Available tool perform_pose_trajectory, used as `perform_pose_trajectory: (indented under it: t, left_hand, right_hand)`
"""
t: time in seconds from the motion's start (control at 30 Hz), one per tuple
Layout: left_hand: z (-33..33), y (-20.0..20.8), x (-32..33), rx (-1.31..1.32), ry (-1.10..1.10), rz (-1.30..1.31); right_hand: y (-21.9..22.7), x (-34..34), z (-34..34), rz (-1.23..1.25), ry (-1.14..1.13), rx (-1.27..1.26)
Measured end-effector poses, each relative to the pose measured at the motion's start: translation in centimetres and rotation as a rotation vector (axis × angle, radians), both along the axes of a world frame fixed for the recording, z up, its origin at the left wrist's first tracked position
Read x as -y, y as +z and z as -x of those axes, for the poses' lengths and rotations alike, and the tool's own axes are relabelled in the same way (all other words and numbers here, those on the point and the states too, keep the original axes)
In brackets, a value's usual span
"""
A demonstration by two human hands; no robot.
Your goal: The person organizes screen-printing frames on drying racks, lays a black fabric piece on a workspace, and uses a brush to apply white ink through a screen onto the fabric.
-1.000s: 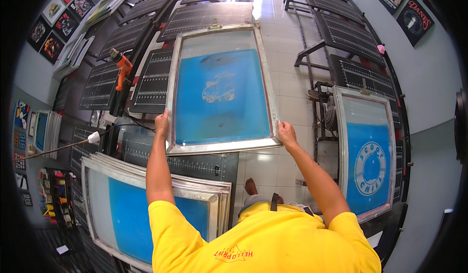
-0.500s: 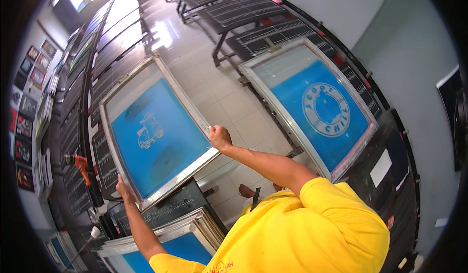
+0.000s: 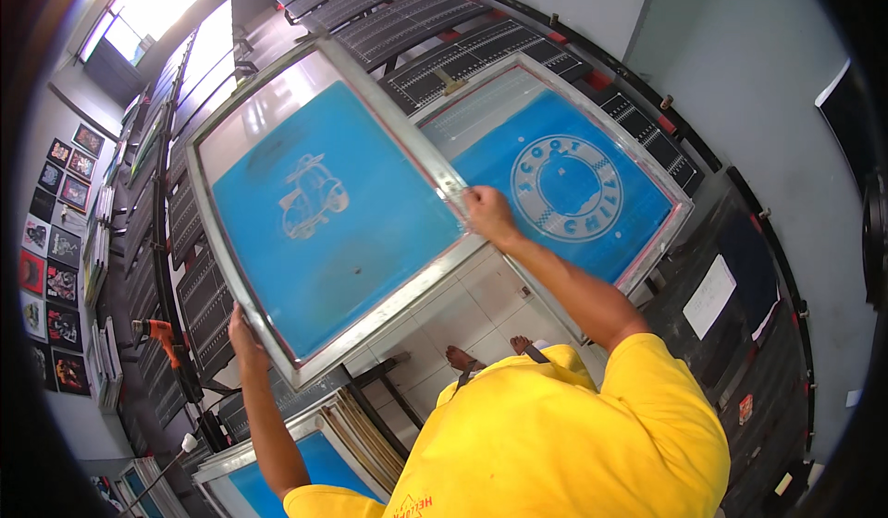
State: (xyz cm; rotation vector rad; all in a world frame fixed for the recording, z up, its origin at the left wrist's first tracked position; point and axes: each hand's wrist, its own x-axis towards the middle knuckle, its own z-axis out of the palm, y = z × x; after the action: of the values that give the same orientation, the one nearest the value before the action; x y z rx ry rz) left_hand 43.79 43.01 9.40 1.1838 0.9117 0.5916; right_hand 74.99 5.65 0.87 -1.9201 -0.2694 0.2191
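Observation:
A large screen-printing frame (image 3: pixel 326 227) with blue mesh and a pale scooter design is held up before me in both hands. My left hand (image 3: pixel 246 335) grips its metal rim at the lower left side, the fingers partly hidden behind it. On the right side, near the lower right corner, my right hand (image 3: pixel 489 213) is closed round the rim. A second screen-printing frame (image 3: pixel 592 190), also blue with a round ring design, rests on the right-hand table. The held frame overlaps the left edge of that second frame in view.
Several stacked screens (image 3: pixel 319 453) stand at the lower left. An orange heat gun (image 3: pixel 160 338) sits beside the left row of printing tables. A white sheet (image 3: pixel 710 296) lies on the dark right-hand table (image 3: pixel 680 347). The tiled floor (image 3: pixel 467 305) runs between the rows.
Both hands have carried the scooter frame to the right and raised it closer. It now covers part of the aisle and the ring-design frame's left edge. The view has shifted slightly.

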Motion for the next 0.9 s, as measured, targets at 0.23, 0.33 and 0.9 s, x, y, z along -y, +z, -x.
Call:
perform_pose_trajectory:
  t: [0.23, 0.33, 0.9]
  left_hand:
    - [-7.0, -3.4, 15.3, 0.039, 0.004, 0.103]
    - [-7.7, -8.8, 19.9, 0.096, -0.083, 0.178]
    - [-15.2, -16.8, 44.2, 0.077, 0.016, 0.198]
  right_hand:
    - [-0.2, 18.5, -4.9, 0.066, -0.108, 0.178]
    - [-1.1, 25.9, -6.7, 0.148, -0.138, 0.240]
    - [-3.7, 48.4, -12.8, 0.451, -0.219, 0.341]
